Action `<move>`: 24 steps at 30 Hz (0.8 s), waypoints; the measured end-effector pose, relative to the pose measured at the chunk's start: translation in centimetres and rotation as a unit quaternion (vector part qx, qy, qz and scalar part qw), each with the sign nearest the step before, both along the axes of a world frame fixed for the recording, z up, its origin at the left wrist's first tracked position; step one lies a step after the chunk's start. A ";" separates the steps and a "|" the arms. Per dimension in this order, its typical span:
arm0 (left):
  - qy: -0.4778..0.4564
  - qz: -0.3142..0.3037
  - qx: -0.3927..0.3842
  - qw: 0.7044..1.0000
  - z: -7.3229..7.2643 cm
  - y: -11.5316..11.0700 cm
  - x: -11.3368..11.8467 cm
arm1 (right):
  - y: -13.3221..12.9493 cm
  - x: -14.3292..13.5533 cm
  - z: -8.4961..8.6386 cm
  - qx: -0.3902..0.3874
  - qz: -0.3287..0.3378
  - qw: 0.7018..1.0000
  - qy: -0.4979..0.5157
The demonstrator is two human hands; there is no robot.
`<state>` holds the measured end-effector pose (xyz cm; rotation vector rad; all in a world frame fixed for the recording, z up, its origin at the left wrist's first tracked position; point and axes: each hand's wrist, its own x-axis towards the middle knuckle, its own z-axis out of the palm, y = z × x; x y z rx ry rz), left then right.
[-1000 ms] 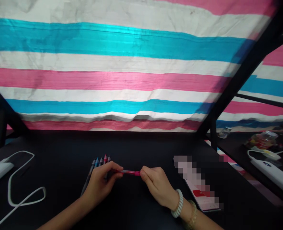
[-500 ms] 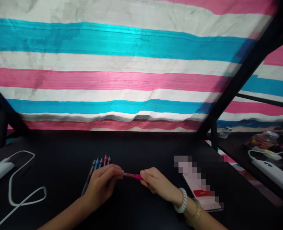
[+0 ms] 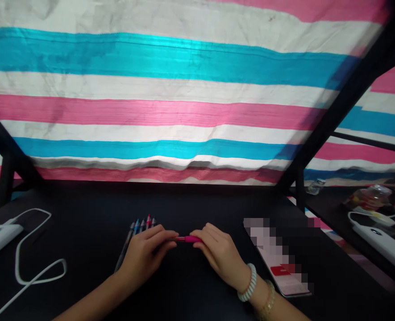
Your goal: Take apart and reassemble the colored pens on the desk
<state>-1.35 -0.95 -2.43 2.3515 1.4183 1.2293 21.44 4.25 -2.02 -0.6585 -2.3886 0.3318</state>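
Between the left hand (image 3: pixel 147 249) and the right hand (image 3: pixel 219 252), a pink pen (image 3: pixel 193 239) lies level, each hand pinching one end. Beyond the left hand, more pens (image 3: pixel 137 227) rest on the black table (image 3: pixel 184 205).

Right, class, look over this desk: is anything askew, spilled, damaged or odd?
Nothing looks spilled or damaged. The only oddity is the striped sheet behind the desk: it is creased, and its lower edge ripples instead of hanging flat.
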 end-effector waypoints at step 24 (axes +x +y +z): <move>-0.017 0.004 0.081 0.997 0.4 -0.3 0.6 | -0.6 -0.7 0.9 -0.373 0.002 0.928 0.018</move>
